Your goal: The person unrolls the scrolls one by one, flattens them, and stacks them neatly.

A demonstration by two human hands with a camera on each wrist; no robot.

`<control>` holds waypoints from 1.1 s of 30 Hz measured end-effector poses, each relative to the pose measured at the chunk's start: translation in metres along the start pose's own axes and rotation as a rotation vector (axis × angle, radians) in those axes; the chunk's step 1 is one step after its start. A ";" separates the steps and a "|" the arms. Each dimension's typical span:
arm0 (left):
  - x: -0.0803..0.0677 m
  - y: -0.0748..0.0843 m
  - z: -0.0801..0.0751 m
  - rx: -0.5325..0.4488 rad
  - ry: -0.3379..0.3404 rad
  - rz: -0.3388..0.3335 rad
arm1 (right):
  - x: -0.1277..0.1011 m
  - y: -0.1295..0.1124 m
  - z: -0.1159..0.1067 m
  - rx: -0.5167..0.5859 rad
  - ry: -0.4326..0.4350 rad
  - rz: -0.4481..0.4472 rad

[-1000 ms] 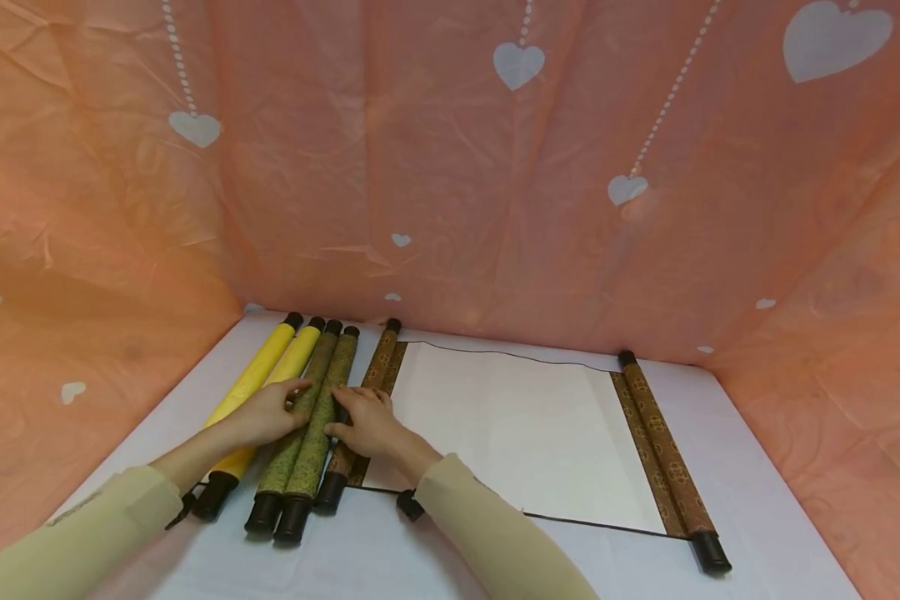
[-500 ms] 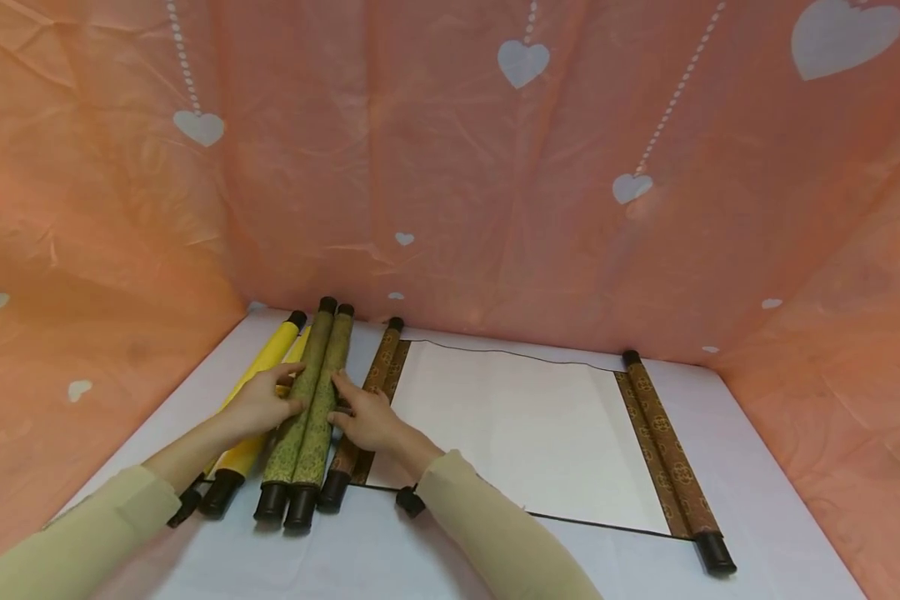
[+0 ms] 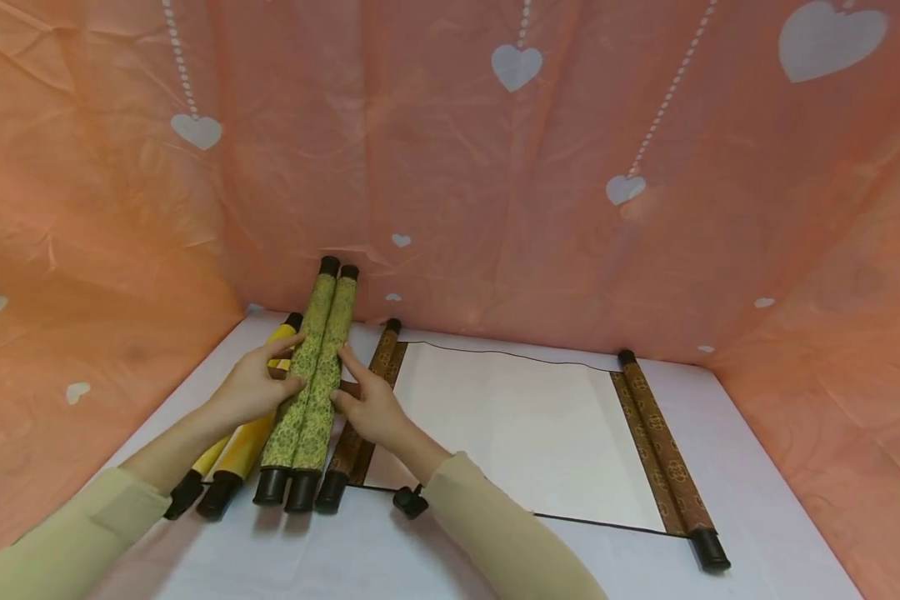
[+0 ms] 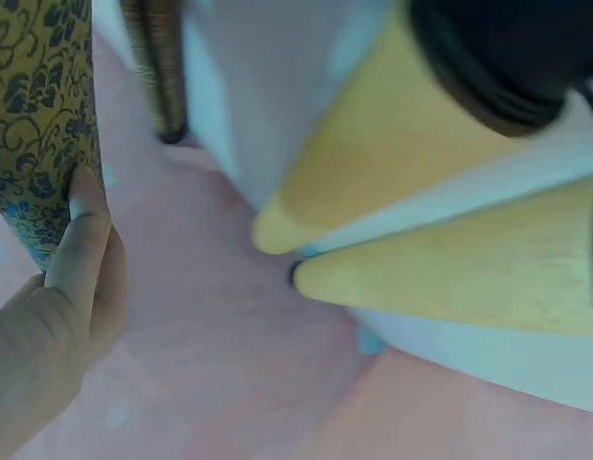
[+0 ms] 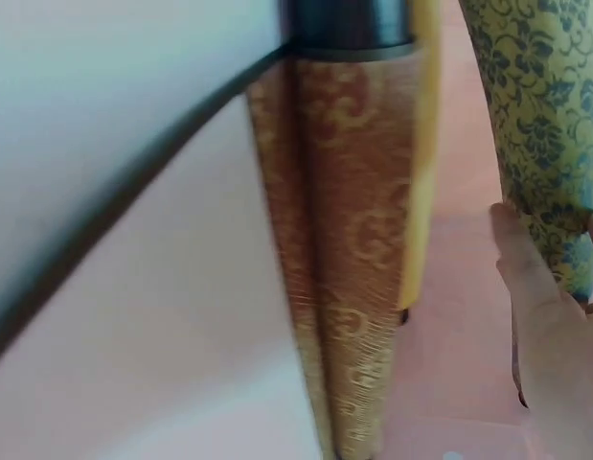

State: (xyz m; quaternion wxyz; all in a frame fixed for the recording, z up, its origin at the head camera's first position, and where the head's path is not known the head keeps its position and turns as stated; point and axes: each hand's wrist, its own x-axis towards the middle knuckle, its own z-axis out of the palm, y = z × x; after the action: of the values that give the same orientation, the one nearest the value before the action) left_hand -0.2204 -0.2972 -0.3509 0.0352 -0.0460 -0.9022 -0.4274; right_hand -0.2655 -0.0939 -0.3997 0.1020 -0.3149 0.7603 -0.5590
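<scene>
The two green scrolls (image 3: 311, 383) lie side by side as one bundle, raised at their far ends so the black caps stand against the orange backdrop (image 3: 450, 167), while the near caps rest on the white tabletop (image 3: 390, 558). The left hand (image 3: 251, 392) presses the bundle from its left flank and the right hand (image 3: 367, 404) from its right flank, fingers fairly straight and laid along the patterned cloth, so the pair is squeezed between the two palms rather than wrapped by curled fingers. In the left wrist view a fingertip (image 4: 85, 192) lies flat on the green fabric. Just outside the left fingers, below them, the two yellow scrolls (image 3: 243, 446) lie on the table, close against the bundle with little gap. Just outside the right fingers is the brown roller (image 3: 363, 400) of the unrolled scroll, whose white sheet (image 3: 517, 433) spreads away to a second brown roller (image 3: 663, 454) well apart on the right. Room to move is tight on both sides of the fingers; the bare strip of table near the person and the space above the bundle are free. Both forearms in beige sleeves (image 3: 495, 533) reach forward and converge on the bundle.
</scene>
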 end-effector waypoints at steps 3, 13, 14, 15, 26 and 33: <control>-0.003 0.010 0.000 -0.013 0.004 0.017 | -0.006 -0.008 -0.006 0.029 0.037 -0.027; -0.011 0.042 0.032 -0.102 0.046 0.158 | -0.039 -0.013 -0.043 0.084 0.169 -0.145; -0.011 0.045 0.037 -0.125 0.047 0.168 | -0.044 -0.013 -0.048 0.111 0.181 -0.152; -0.012 0.049 0.042 -0.141 0.052 0.183 | -0.048 -0.013 -0.053 0.134 0.193 -0.155; -0.008 0.079 0.110 -0.225 0.042 0.325 | -0.103 -0.001 -0.110 0.182 0.305 -0.098; -0.005 0.098 0.145 -0.250 -0.013 0.391 | -0.131 0.002 -0.140 0.154 0.397 -0.047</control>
State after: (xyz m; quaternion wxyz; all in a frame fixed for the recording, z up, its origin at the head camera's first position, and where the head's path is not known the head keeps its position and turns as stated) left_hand -0.2080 -0.1233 -0.3674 0.1053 -0.2265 -0.8164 -0.5206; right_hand -0.2354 0.0940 -0.3780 -0.0390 -0.2073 0.7130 -0.6686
